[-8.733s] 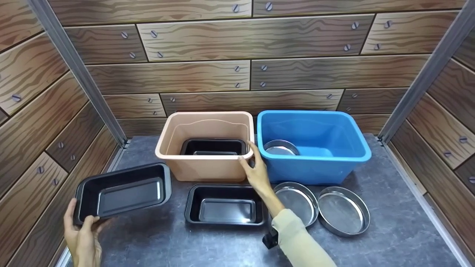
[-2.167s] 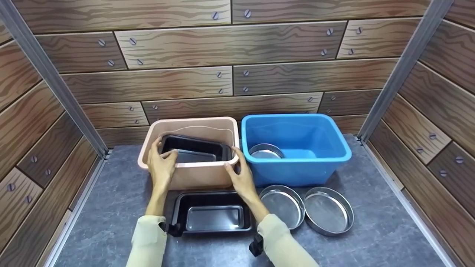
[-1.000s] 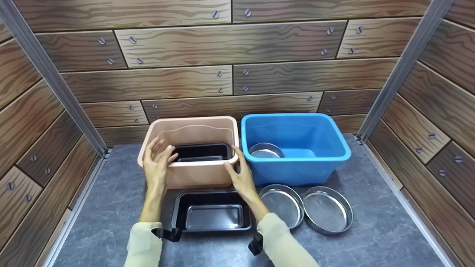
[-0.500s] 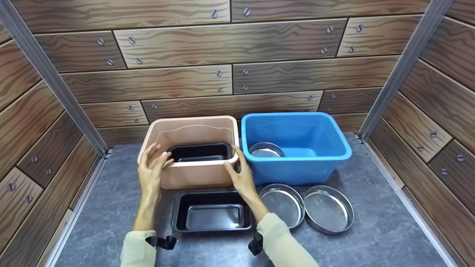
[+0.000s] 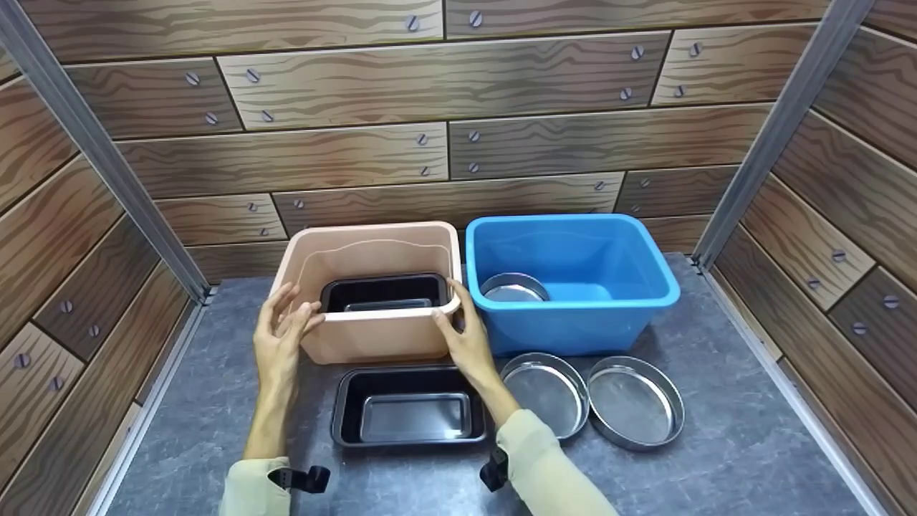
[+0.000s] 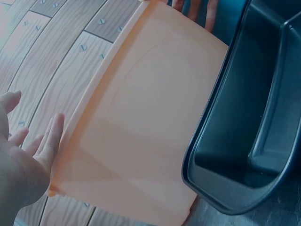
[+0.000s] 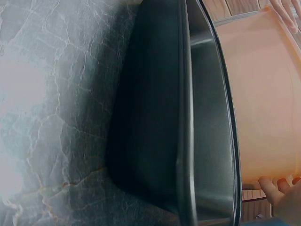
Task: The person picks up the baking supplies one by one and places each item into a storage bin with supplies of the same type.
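My left hand (image 5: pixel 278 347) is at the front left corner of a peach plastic bin (image 5: pixel 380 340), fingers relaxed and holding nothing. Whether its fingertips touch the rim, I cannot tell. At the bin's front right corner my right hand (image 5: pixel 469 347) grips the rim, thumb in front and fingers at the side. Inside the bin lies a black loaf pan (image 5: pixel 387 287), its lower part hidden by the front wall. Another black loaf pan (image 5: pixel 415 416) sits on the table in front, between my forearms; it shows large in the left wrist view (image 6: pixel 235 122).
A blue plastic bin (image 5: pixel 573 330) stands right of the peach one, with a round metal pan (image 5: pixel 514 288) inside. Two more round pans, one left (image 5: pixel 548 394) and one right (image 5: pixel 634 401), lie before it. Wood-patterned walls (image 5: pixel 358 86) enclose the grey table (image 5: pixel 752 444).
Earlier my left hand held a loaf pan and lowered it into the peach bin. The pan now lies flat there, and the hand has let go and drawn back left. The right hand stays at the corner.
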`<state>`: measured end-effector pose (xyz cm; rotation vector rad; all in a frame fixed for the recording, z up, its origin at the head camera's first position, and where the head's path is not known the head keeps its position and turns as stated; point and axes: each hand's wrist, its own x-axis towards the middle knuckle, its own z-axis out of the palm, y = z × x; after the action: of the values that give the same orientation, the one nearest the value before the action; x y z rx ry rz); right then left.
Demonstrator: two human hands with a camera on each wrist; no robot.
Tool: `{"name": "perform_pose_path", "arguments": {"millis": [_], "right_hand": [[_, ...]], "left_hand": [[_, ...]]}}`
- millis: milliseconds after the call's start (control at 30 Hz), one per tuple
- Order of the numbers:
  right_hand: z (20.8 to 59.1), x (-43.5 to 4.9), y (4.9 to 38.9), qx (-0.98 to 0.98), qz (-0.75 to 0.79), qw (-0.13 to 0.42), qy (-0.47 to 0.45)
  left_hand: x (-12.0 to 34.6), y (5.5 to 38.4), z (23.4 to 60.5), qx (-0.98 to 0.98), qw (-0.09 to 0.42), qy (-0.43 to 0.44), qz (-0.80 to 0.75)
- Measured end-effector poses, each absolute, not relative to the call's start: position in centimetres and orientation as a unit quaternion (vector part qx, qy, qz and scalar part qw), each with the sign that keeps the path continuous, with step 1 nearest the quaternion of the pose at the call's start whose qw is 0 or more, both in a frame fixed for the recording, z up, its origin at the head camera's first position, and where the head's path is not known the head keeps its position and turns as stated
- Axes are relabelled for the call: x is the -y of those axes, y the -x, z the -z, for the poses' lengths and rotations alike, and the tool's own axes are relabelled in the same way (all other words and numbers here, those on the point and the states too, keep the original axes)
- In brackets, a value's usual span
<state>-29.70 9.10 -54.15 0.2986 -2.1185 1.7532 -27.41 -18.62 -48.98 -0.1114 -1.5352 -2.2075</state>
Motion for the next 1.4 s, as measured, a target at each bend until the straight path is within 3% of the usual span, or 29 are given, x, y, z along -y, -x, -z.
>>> {"name": "perform_pose_path", "arguments": {"millis": [500,933,1400], "right_hand": [[54.2,-8.9,29.7,0.747,-0.629,0.189,-0.100],[54.1,-9.1,29.5,0.755,-0.623,0.176,-0.102],[54.2,-9.1,29.7,0.743,-0.637,0.180,-0.103]], "left_hand": [[19.5,26.1,49.2,0.585,0.206,0.074,0.781],[20.9,24.6,50.5,0.643,0.151,0.130,0.740],[21.3,23.6,52.8,0.683,0.110,0.088,0.717]]}}
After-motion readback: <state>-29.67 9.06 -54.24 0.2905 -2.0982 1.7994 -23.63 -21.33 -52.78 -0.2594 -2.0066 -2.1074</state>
